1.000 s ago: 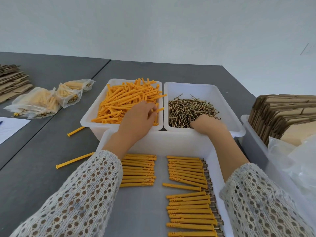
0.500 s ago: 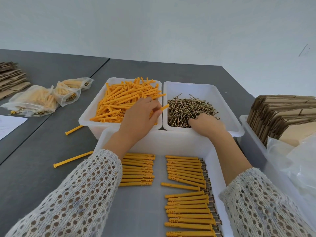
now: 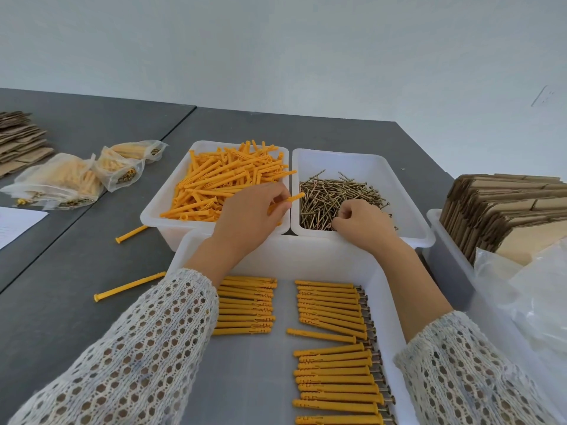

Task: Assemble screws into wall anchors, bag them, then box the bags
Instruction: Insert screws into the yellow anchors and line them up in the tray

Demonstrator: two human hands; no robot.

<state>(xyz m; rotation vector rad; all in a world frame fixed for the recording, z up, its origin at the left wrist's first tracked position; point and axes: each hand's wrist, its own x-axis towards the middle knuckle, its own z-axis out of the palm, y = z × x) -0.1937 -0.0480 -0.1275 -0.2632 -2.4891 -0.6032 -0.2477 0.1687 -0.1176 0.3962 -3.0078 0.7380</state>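
Note:
My left hand (image 3: 248, 222) pinches one orange wall anchor (image 3: 294, 198) over the near right corner of the white bin of loose orange anchors (image 3: 227, 182). My right hand (image 3: 362, 222) is in the white bin of brass screws (image 3: 340, 196), fingers curled down among the screws; what they hold is hidden. The near white tray (image 3: 306, 256) holds rows of assembled anchors with screws (image 3: 334, 363) on the right and a shorter row (image 3: 245, 305) on the left.
Filled clear bags (image 3: 76, 179) lie on the grey table at the left, by flat cardboard (image 3: 18, 136) and a white sheet (image 3: 15, 222). Two loose anchors (image 3: 129, 286) lie on the table. A bin of folded cartons (image 3: 506, 210) and clear plastic bags (image 3: 537, 302) stand at the right.
My left hand has lifted an anchor out of the pile and drawn it to the right. My right hand has moved further into the screw bin and curled its fingers.

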